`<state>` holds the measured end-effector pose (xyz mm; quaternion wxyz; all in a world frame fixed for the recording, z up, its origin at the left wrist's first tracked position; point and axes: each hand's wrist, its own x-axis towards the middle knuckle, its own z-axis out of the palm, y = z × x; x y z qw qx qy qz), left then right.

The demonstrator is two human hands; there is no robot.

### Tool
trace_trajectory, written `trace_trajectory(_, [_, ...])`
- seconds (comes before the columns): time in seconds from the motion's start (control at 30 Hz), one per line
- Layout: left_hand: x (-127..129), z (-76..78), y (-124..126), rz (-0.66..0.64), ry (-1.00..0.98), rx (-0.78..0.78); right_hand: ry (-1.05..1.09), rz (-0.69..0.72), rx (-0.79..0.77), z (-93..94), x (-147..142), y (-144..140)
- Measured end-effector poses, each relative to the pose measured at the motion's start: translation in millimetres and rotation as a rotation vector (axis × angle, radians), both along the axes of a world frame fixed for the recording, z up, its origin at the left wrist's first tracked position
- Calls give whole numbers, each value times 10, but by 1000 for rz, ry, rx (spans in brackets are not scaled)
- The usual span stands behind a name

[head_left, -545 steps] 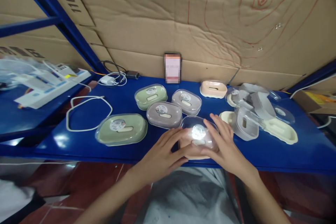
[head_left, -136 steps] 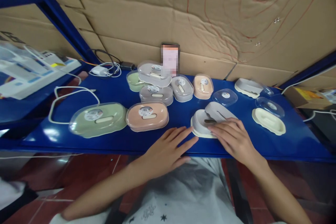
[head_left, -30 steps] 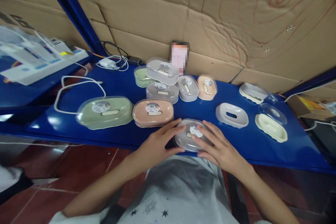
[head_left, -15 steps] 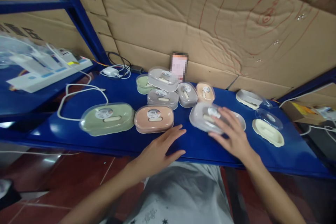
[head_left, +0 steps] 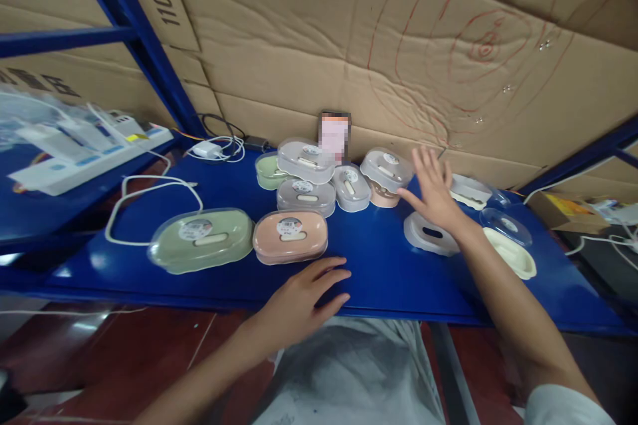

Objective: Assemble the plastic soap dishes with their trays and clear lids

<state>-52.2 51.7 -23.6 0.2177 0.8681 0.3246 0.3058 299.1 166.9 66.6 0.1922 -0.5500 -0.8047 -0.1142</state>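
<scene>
My right hand point(head_left: 434, 191) is raised with fingers spread, holding nothing. Just left of its fingertips, a grey oval plastic box with a clear lid point(head_left: 386, 169) rests on a peach box point(head_left: 383, 197). Below the wrist lies a grey piece with a dark slot point(head_left: 429, 234), partly hidden by my arm. My left hand point(head_left: 302, 299) hovers at the table's front edge, fingers apart with nothing in them. It is nearest to a larger peach box with a clear lid point(head_left: 290, 237), which sits beside a green lidded box point(head_left: 202, 241).
Several grey and green boxes point(head_left: 306, 198) cluster at the back, before a propped phone point(head_left: 335, 136). On the right are a cream tray point(head_left: 511, 254), a clear lid point(head_left: 506, 226) and an open white box point(head_left: 468, 191). A white cable point(head_left: 112, 212) loops at left; cardboard point(head_left: 279, 46) stands behind.
The grey lidded box moved from the front right back onto the small peach box, and my right hand let go of it. The slotted grey piece is now more exposed. My left hand stays nearly still.
</scene>
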Motion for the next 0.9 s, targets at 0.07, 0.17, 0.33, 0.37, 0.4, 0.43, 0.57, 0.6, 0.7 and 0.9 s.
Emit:
trace_trajectory(0.07, [1,11,3,-4,3,3,42,-29,-23,14,221,-323])
trace_trajectory(0.17, [8,27,5,-9,3,27,46,-18,-195,-140,506,-891])
trace_trajectory(0.33, [26,32,-9,-28,51,100,-15,-38,-260,-498,319,-1595])
trace_trajectory(0.37, [28,34,-10,-46,74,123,-5,5,-274,-510,209,-1662])
trace_trajectory(0.4, [29,38,-11,-66,97,148,12,68,-292,-498,112,-1703])
trace_trajectory(0.43, [30,44,-9,-86,119,174,36,130,-302,-469,49,-1722])
trace_trajectory(0.57, [37,68,4,-107,171,229,162,-8,-100,-396,353,-1691])
trace_trajectory(0.6, [41,69,7,-101,168,230,156,-152,-13,-428,553,-1690])
trace_trajectory(0.7, [55,57,11,-87,131,221,7,-609,110,-630,1155,-1765])
trace_trajectory(0.9, [40,33,2,-36,-18,193,35,-413,-77,-839,965,-1978])
